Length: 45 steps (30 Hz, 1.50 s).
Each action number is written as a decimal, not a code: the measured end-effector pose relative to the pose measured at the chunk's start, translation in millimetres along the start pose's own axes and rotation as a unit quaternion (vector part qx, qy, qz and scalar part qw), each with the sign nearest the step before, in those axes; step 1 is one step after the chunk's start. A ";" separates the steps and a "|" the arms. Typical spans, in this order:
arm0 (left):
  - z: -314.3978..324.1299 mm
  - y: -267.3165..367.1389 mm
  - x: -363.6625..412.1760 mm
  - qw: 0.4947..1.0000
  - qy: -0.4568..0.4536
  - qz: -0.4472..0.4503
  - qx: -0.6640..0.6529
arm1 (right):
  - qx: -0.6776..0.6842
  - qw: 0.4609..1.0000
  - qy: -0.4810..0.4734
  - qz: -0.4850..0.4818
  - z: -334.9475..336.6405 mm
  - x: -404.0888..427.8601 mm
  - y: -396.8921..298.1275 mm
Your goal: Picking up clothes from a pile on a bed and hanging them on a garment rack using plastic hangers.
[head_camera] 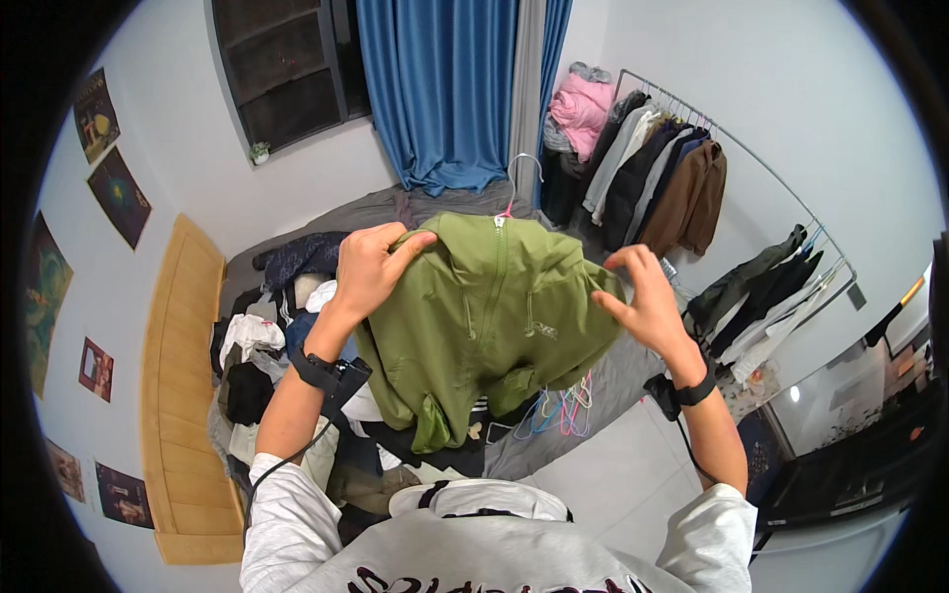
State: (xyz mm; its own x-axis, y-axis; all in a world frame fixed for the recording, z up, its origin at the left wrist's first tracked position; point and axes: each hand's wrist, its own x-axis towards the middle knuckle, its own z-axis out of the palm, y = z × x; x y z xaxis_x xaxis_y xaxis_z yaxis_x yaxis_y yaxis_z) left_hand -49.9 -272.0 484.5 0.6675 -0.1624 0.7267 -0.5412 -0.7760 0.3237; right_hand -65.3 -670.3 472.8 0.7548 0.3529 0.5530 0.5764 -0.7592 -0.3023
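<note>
A green zip-up jacket [445, 319] with drawstrings is spread upright in front of me on a hanger [511, 185], whose bare hook rises above the collar. My left hand [378, 270] grips the jacket's left-side shoulder, thumb lying over the fabric. At the opposite shoulder, my right hand [652, 300] holds the cloth loosely, its thumb in front and its fingers curled along the edge. Most of the hanger is hidden inside the jacket. Both sleeves hang down, bunched near the hem.
Piled clothes [252, 370] cover the left of the grey bed [519, 452], beside a wooden headboard [182, 400]. Several loose coloured hangers [563, 411] lie on its near edge. A clothes rail [756, 167] with hanging garments stands right, near folded pink bedding [582, 111].
</note>
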 end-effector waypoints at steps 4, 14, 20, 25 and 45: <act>8.2 9.8 -0.4 0.996 0.048 0.069 -0.026 | 0.139 0.990 0.008 -0.001 -4.7 31.3 -30.5; 20.8 12.2 0.1 0.970 0.101 0.212 0.058 | 0.294 0.924 -0.241 0.051 2.3 90.7 -64.5; 32.3 20.7 1.4 0.967 0.183 0.168 0.055 | 0.270 0.943 -0.192 -0.023 20.9 95.2 -58.1; 47.7 0.0 -43.7 0.982 0.184 -0.054 0.005 | 0.243 0.965 -0.047 0.085 -12.6 96.6 -71.1; 82.5 10.3 11.6 0.868 -0.008 -0.171 -0.466 | 0.031 0.991 -0.002 0.129 -1.5 57.6 -30.3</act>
State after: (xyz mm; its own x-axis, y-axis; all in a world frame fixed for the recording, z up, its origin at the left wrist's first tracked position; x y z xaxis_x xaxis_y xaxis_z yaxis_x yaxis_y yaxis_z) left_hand -5.6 -332.2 446.3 0.8741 -0.0347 0.4846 -0.4828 0.0493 0.8743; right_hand -39.7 -627.8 515.0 0.8813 0.1533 0.4470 0.3813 -0.7895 -0.4809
